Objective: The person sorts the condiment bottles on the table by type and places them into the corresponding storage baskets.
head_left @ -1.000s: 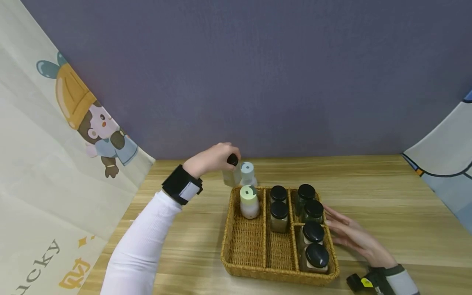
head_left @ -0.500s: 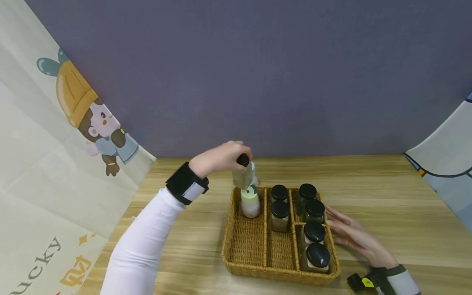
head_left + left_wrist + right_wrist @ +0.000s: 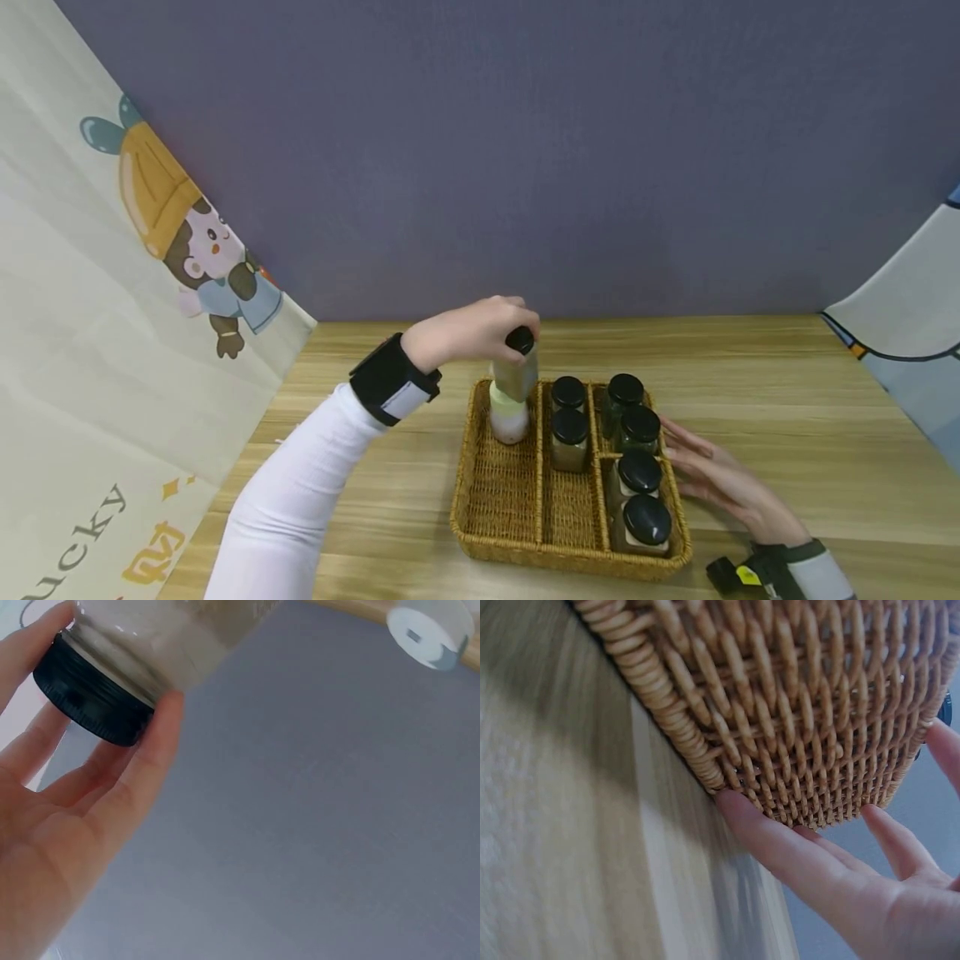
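My left hand (image 3: 480,329) pinches a clear glass jar (image 3: 517,379) by its black lid. Pale contents show through the glass in the left wrist view, where thumb and fingers hold around the lid (image 3: 90,694). The jar hangs over the back of the left compartment of a wicker basket (image 3: 498,496), partly covering a bottle with a pale green cap (image 3: 508,423). At the basket's right side, my right hand (image 3: 723,479) rests with extended fingers touching the woven wall (image 3: 795,712).
Two black-lidded jars (image 3: 568,442) stand in the middle compartment. Two dark jars (image 3: 639,429) fill the back right section, and two pale ones (image 3: 645,525) the front right. A white-capped bottle (image 3: 427,637) appears in the left wrist view. A wall (image 3: 525,167) rises behind the table.
My left hand has carried the jar to the right, from beyond the basket's back left corner to above the left compartment. My right hand stays put against the basket.
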### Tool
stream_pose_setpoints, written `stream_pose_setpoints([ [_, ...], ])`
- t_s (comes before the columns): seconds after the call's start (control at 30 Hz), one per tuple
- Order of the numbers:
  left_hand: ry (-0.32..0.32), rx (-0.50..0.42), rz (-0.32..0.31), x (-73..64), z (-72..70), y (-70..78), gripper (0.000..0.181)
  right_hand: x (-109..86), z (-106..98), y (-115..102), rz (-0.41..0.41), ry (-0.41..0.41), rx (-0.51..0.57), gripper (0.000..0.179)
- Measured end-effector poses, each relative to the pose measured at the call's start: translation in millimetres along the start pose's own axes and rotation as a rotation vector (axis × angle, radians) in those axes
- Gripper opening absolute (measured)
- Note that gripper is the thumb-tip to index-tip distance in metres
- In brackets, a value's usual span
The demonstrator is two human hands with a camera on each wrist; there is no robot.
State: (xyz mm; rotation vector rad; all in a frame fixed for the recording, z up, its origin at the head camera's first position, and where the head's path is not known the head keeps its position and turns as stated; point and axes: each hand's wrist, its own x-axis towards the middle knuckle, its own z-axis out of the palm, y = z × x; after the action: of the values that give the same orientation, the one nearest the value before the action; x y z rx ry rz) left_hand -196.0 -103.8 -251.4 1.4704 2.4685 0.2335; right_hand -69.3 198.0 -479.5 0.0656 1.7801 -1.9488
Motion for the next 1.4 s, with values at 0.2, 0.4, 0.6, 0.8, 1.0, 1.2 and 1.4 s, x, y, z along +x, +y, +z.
stream_pose_setpoints([
  [0.2, -0.017, -0.005, 0.002, 21.3, -4.4, 5.5, 0.025, 18.7, -26, -15, 0.061, -0.017, -0.011, 0.067],
  [0.4, -0.017, -0.028, 0.022, 43.4, -7.4, 9.0, 0.024, 37.7, -52, -28, 0.087, -0.041, -0.035, 0.067],
  [0.6, -0.039, -0.037, 0.056, 54.4, -5.3, 14.9, 0.024, 47.5, -62, -31, 0.084, -0.055, -0.047, 0.066],
  [0.8, -0.071, -0.004, 0.070, 64.1, -4.7, 21.5, 0.027, 57.3, -72, -34, 0.077, -0.063, -0.044, 0.066],
  [1.0, -0.096, 0.012, 0.093, 66.3, -3.3, 30.1, 0.030, 59.4, -74, -35, 0.081, -0.067, -0.033, 0.067],
  [1.2, -0.114, 0.023, 0.136, 61.7, 2.3, 39.0, 0.026, 54.3, -68, -34, 0.090, -0.059, -0.039, 0.067],
  [1.4, -0.143, 0.038, 0.177, 57.5, 11.0, 47.4, 0.023, 49.2, -63, -32, 0.091, -0.056, -0.036, 0.066],
])
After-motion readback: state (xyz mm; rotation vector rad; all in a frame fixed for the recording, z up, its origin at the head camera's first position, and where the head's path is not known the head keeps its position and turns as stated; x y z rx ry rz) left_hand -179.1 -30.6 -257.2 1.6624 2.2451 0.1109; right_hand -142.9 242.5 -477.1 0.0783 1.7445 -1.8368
